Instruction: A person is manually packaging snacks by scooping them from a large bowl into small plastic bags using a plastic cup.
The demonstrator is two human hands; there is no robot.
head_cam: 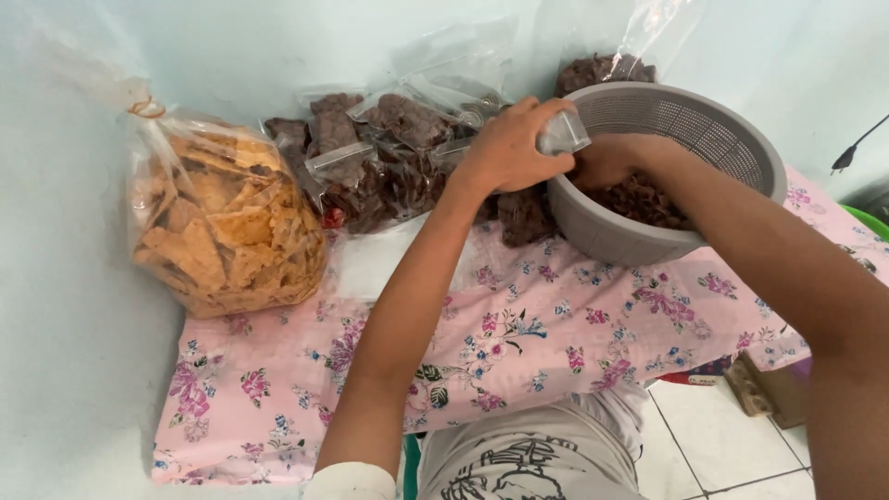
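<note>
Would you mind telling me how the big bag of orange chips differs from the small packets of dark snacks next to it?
The big bag of orange chips is one large bulging sack; the small packets of dark snacks are several and much smaller. Its contents are pale orange pieces; theirs are dark brown. The bag is tied at the neck with a band; how the packets are closed I cannot tell. Both are clear plastic and lie on the floral cloth against the wall.

Soft, even daylight; faint shadows; slight blur; glare on plastic bags (pixel 444 83).
</note>
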